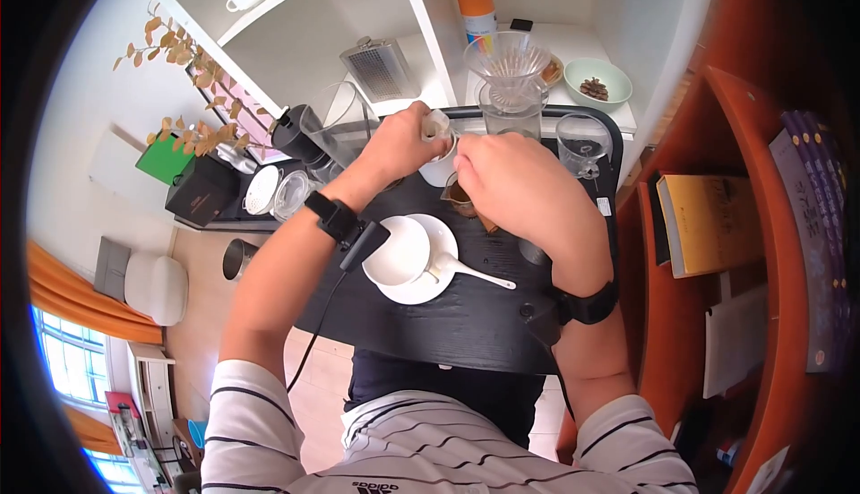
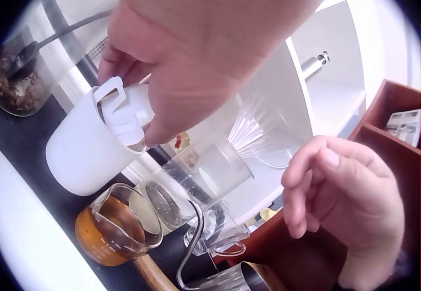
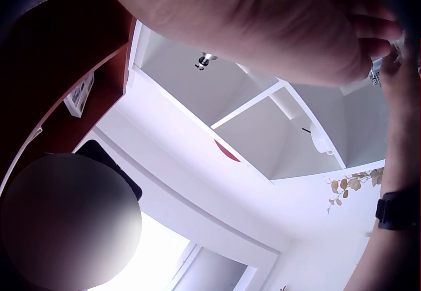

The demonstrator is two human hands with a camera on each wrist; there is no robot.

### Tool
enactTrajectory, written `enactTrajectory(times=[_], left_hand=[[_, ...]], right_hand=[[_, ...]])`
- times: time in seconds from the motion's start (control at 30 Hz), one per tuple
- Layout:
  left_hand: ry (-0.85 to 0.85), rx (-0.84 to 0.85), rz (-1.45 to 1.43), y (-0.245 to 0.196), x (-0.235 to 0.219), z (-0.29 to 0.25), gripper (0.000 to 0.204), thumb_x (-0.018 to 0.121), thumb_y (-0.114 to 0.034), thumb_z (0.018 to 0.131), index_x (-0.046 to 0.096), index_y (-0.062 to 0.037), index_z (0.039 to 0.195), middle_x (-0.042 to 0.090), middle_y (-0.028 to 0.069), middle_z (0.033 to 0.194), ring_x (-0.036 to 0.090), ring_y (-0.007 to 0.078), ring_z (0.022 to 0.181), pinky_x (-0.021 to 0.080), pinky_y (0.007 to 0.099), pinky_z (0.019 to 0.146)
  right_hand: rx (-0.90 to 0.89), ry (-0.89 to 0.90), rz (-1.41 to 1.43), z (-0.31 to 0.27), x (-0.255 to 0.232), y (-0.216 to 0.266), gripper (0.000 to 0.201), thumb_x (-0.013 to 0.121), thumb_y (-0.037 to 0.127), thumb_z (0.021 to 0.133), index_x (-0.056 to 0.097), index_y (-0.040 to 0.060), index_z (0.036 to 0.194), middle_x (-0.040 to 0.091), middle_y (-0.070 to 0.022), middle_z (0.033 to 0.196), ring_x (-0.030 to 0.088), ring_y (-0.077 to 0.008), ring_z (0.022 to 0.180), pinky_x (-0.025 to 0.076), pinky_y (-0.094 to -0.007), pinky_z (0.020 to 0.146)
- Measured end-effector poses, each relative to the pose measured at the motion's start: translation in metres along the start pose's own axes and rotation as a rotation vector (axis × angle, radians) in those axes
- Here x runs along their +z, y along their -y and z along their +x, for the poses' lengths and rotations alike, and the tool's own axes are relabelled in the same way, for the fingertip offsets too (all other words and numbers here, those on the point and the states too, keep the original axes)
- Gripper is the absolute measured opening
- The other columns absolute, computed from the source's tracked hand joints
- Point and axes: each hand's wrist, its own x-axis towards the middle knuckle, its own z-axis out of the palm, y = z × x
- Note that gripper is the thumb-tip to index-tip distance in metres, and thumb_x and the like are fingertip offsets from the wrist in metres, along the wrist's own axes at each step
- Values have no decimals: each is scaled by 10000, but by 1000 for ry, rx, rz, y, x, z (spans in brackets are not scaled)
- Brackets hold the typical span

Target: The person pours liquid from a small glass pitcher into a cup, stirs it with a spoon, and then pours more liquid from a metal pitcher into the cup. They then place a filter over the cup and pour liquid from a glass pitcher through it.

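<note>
At the mouth of a white cup [image 2: 82, 149], my left hand [image 1: 399, 145] holds a white paper drip bag [image 2: 128, 113] with thumb and fingers. The bag's cut-out paper ear stands up at the rim, and its lower part is hidden inside the cup. My right hand [image 1: 515, 171] is just right of the cup; the left wrist view shows its fingers [image 2: 299, 185] loosely bent with nothing between them. Beside the cup stands a small glass jug [image 2: 118, 232] of amber liquid with a wooden handle [image 2: 154, 274]. In the right wrist view the right palm [image 3: 263, 34] fills the top.
Nearer me on the black table [image 1: 484, 324] lie a white plate [image 1: 445, 241], a white bowl [image 1: 396, 250] and a white spoon [image 1: 484, 274]. Behind are a ribbed glass dripper [image 1: 508, 60], a glass mug [image 1: 582, 145] and white shelves [image 1: 425, 19]. A gooseneck kettle [image 2: 247, 278] stands close by.
</note>
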Motion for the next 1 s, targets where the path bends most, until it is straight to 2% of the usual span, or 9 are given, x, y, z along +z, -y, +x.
enactTrajectory(times=[0.1,0.13,0.2,0.27,0.37,0.5,0.7,0.77,1.0], left_hand=[[38,-20,14,0,-5,1,659,844,-330,829,624,89,1289,741,302,1109,729,429,1072,569,445,963],[55,-36,8,1,-4,2,644,839,-310,832,621,66,1307,749,273,1096,740,401,1048,578,435,938],[65,-50,4,2,-4,3,631,834,-291,834,618,43,1324,757,244,1083,751,373,1024,587,426,914],[81,-33,53,1,-5,2,637,837,-269,829,613,45,1336,757,244,1086,752,368,1031,587,424,920],[88,-25,27,-3,-6,-1,674,871,-258,793,620,96,1308,736,304,1140,719,420,1107,564,442,985],[62,-21,26,-2,-5,0,684,875,-259,785,619,94,1313,737,302,1139,720,416,1108,565,445,984],[88,-68,11,1,-4,8,653,878,-266,775,655,95,1271,741,300,1142,725,411,1101,572,444,969],[106,-55,60,5,-4,14,684,874,-273,782,645,92,1314,764,265,1061,763,362,1002,590,406,908],[121,-90,97,-6,-18,21,694,882,-297,777,654,100,1299,753,295,1098,750,381,1056,578,420,950]], right_hand=[[7,24,-46,4,8,-3,221,620,146,973,750,-27,931,737,-247,820,747,-410,812,597,-491,760],[0,25,-48,5,9,-2,221,620,146,973,750,-27,931,737,-247,820,747,-410,812,597,-491,760],[98,134,-46,8,11,3,209,623,139,961,753,-22,934,745,-244,845,753,-411,831,604,-488,778],[97,135,-43,9,19,2,209,623,140,959,753,-21,930,749,-242,859,757,-410,842,608,-489,784],[98,138,-40,12,23,1,209,620,137,956,752,-22,924,756,-243,889,761,-411,861,613,-492,792],[131,172,-50,14,22,0,208,608,123,957,755,-21,921,758,-253,903,761,-418,868,612,-503,799],[101,96,-71,13,29,-4,219,609,130,960,756,-22,905,752,-259,875,756,-430,866,609,-515,813],[91,92,-76,13,30,-5,222,609,133,962,754,-23,901,752,-259,873,755,-431,863,608,-517,810],[68,112,-89,16,26,-4,249,575,150,994,739,-37,970,751,-244,855,754,-421,848,598,-520,804]])
